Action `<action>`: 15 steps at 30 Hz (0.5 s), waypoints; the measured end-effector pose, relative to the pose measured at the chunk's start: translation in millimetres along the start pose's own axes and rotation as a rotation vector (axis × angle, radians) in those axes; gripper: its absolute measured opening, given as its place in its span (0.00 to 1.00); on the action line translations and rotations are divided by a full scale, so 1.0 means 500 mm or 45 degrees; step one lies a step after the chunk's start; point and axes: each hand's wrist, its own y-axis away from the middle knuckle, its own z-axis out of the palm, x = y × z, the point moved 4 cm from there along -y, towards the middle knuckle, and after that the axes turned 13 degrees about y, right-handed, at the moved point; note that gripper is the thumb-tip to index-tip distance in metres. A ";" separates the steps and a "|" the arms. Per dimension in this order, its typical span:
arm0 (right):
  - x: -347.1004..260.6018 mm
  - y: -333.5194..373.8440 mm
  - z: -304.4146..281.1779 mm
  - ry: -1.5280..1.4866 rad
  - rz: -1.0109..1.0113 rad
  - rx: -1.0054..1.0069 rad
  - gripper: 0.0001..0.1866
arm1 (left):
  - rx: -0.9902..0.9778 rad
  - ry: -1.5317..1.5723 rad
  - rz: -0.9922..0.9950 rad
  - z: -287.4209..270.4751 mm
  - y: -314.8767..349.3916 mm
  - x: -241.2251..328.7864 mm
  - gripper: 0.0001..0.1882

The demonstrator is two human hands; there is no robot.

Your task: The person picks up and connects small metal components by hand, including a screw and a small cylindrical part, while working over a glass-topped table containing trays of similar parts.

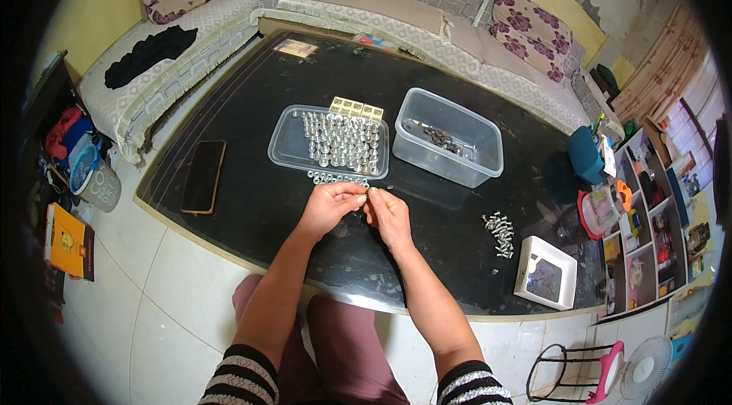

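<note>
Both my hands meet over the black table (252, 222), just in front of a clear plastic lid (286, 153). My left hand (332, 205) pinches with thumb and forefinger near the other hand's fingertips. My right hand (389, 214) is closed too, its fingers curled. Whatever small piece lies between the fingertips is too small to make out. On the lid stand many small silvery metal parts (339, 142) in rows. Another short row of metal parts (324, 178) lies along its near edge, by my left fingers. Small yellowish boxes (356, 107) sit at the lid's far edge.
Right of the lid is a clear plastic tub (450, 168) with dark small pieces (442, 138). A pile of metal fittings (498, 235) and a white open box (546, 273) are at the right. A phone (203, 177) lies left. A sofa (366, 8) runs behind.
</note>
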 end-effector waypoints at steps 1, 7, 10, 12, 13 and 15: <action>-0.003 0.000 0.000 -0.025 -0.054 0.027 0.20 | -0.001 0.000 -0.001 0.000 -0.001 -0.001 0.08; 0.007 0.004 0.002 -0.032 0.121 -0.103 0.18 | -0.005 0.008 0.007 0.001 0.004 0.006 0.08; 0.001 -0.002 0.005 -0.045 0.023 0.002 0.19 | -0.039 0.131 0.005 -0.002 -0.003 -0.003 0.08; 0.005 -0.005 0.002 -0.027 -0.053 0.021 0.20 | -0.032 0.013 0.011 0.004 -0.001 0.007 0.09; 0.005 -0.005 -0.002 -0.028 -0.055 0.018 0.20 | -0.029 0.012 0.012 0.002 -0.002 0.005 0.09; 0.013 -0.002 0.003 -0.086 0.095 -0.082 0.17 | -0.052 0.020 0.009 -0.001 -0.002 -0.003 0.09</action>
